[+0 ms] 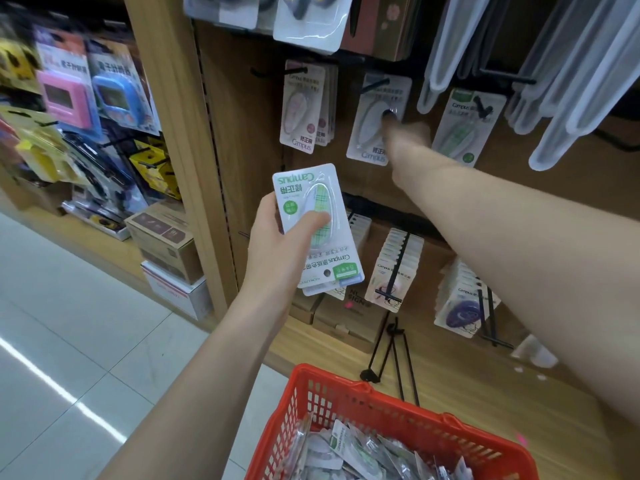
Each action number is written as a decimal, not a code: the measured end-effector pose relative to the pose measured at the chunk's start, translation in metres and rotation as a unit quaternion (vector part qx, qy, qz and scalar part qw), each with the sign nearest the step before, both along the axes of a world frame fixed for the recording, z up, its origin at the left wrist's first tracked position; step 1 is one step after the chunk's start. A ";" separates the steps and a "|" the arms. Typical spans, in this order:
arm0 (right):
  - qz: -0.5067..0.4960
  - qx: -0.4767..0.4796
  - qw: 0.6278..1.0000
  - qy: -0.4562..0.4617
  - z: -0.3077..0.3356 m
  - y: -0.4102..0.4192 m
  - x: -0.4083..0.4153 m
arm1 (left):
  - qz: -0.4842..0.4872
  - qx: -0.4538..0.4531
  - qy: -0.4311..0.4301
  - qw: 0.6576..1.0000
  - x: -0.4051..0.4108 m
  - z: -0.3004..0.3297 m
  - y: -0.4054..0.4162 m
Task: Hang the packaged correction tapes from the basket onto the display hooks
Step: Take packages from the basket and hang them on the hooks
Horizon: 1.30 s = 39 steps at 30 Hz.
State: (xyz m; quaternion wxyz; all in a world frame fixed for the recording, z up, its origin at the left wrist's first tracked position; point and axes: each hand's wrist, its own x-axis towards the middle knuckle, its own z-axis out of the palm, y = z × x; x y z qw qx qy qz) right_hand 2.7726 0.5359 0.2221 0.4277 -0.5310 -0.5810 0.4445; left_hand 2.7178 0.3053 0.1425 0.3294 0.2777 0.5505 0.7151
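The basket (349, 407) sits nearest, still full of packs. Above it, the left hand (277, 244) grips a few green packs (311, 223) upside down; they could fan out and slip. Farther off, the right hand (401, 133) presses a grey pack (375, 123) on its hook (372, 86); whether the fingers curl round it cannot be told. A careless push might knock it off.

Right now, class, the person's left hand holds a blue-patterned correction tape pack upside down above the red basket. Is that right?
Not quite. The pack in the left hand has a green plaid pattern, not blue. The head view shows this; it is held upside down above the red basket.
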 end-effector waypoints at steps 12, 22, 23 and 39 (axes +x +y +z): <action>0.276 -0.143 0.949 0.052 -0.045 -0.125 0.073 | -0.019 0.028 -0.024 0.999 0.008 -0.002 0.005; 0.301 -0.097 0.948 0.027 -0.071 -0.151 0.123 | -0.055 0.035 -0.078 0.995 0.018 -0.007 0.000; 0.302 -0.103 0.947 0.047 -0.072 -0.148 0.128 | -0.051 0.031 -0.073 0.996 0.017 -0.007 -0.001; 0.194 -0.174 0.950 0.172 -0.077 -0.156 0.146 | -0.227 -0.092 0.109 0.964 0.042 -0.031 0.002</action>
